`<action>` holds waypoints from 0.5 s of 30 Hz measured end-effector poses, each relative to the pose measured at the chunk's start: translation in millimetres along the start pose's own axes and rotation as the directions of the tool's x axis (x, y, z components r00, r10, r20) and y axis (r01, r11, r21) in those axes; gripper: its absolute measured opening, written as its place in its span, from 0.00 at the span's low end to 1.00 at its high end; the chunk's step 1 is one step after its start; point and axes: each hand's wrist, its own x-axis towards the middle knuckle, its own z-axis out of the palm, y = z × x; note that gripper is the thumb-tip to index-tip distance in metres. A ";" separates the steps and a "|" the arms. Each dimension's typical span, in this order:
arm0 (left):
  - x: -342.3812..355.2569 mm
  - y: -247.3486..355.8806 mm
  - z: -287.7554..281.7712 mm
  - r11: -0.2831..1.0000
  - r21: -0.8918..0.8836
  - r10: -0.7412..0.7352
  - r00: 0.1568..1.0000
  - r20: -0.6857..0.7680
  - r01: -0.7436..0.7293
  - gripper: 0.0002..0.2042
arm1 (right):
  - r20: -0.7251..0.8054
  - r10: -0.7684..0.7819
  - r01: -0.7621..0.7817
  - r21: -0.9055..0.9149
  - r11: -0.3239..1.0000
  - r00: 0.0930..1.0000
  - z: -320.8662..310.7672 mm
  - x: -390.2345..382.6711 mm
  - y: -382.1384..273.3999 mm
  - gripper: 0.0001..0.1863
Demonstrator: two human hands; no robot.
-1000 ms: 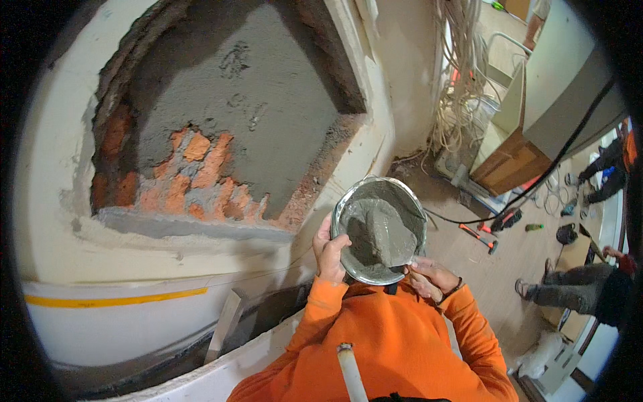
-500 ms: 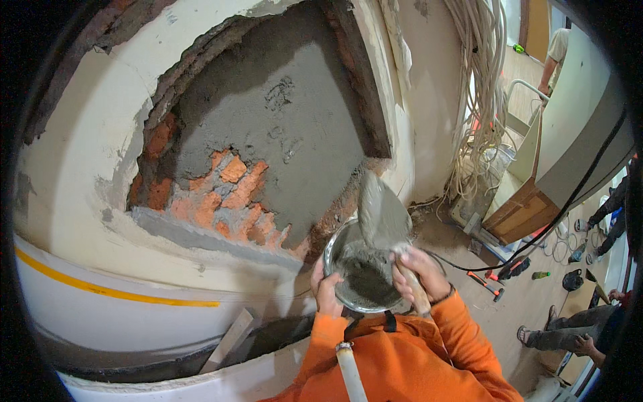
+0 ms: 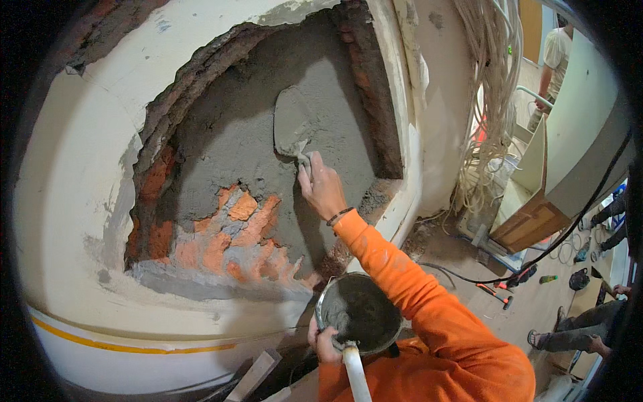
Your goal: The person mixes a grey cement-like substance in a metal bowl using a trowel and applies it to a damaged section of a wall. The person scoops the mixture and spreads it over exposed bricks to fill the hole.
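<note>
My right hand (image 3: 323, 184) is closed round the handle of a trowel (image 3: 291, 120), its arm stretched out to the wall. The mortar-coated blade lies against the grey mortar (image 3: 234, 144) that covers most of the recess. Lower left in the recess, rough orange brick (image 3: 242, 206) lies bare. Close to my body, my left hand (image 3: 324, 342) grips the rim of a round metal bowl (image 3: 323, 298), thumb over the edge. Wet grey mortar (image 3: 358, 315) sits inside it. A white pipe-like piece (image 3: 357, 375) crosses in front of the bowl's near edge.
Bundled pale cables (image 3: 485, 100) hang right of the recess, near a wooden cabinet (image 3: 529, 218). A black cable (image 3: 569, 234) crosses the right side. An orange-handled hammer (image 3: 495, 295) lies on the floor. Other people (image 3: 583, 328) are at the far right. A wood strip (image 3: 256, 375) leans below.
My right hand has carried the trowel from over the bowl up and left onto the mortared wall. My left hand still holds the bowl, which sits slightly lower in view.
</note>
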 end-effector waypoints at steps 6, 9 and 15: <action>-1.5 12.2 2.2 0.991 0.131 0.010 0.996 -0.089 0.002 0.32 | 0.162 0.001 -0.004 0.014 1.000 0.987 6.6 -33.8 -15.7 0.13; -1.4 22.2 17.0 0.995 0.096 0.016 0.997 -0.070 -0.009 0.32 | 0.239 -0.042 0.029 0.060 0.998 0.970 -1.1 -58.8 -9.1 0.12; 3.2 28.3 23.6 0.993 0.113 0.047 0.999 -0.024 -0.044 0.32 | 0.131 0.066 -0.106 0.327 0.939 0.989 -32.2 -57.9 22.1 0.11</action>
